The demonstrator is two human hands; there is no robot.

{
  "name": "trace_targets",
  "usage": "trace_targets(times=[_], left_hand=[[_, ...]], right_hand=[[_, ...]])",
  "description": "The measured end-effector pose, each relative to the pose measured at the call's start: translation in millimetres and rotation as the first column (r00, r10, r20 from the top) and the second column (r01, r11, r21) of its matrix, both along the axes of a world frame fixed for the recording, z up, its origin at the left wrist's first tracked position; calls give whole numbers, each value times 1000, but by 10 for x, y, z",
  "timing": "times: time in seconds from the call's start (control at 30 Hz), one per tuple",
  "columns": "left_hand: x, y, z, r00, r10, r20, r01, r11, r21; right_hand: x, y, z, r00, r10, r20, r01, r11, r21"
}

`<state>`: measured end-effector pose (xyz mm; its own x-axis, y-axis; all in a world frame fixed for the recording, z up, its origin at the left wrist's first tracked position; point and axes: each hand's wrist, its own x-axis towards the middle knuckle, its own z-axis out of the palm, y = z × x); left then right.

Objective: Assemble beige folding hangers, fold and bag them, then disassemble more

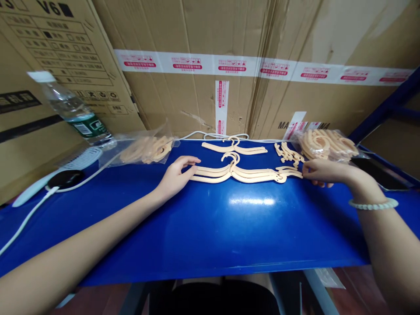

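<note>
Pale beige folding clothes hangers [252, 174] lie stacked on the blue table, their curved hooks pointing away from me. My left hand [176, 177] is at the stack's left end, with bent fingers and thumb around the arm tips. At the right, my right hand [323, 170] pinches the end of a slim beige hanger arm [293, 172], whose other end meets the stack. Its fingertips are partly hidden. Behind the stack is another folded hanger [251, 150]. Several small loose hanger pieces [286, 152] lie in a pile beside my right hand.
Clear bags of beige hanger parts stand left [147, 148] and right [328, 143]. Further left are a tilted water bottle [77, 111], a pale hairbrush [83, 158] and a black disc [65, 178] with a white cable. A phone [380, 173] lies right. Cardboard boxes [183, 100] wall the back.
</note>
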<state>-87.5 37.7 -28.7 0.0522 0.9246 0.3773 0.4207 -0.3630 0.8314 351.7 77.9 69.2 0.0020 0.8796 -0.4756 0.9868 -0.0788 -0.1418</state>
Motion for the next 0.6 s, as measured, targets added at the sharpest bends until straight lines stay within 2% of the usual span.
trace_targets(times=[0.6], left_hand=[[-13, 17, -15, 999, 1, 39, -1, 1000, -4]], right_hand=[[-37, 4, 2, 1000, -1, 18, 1, 1000, -3]])
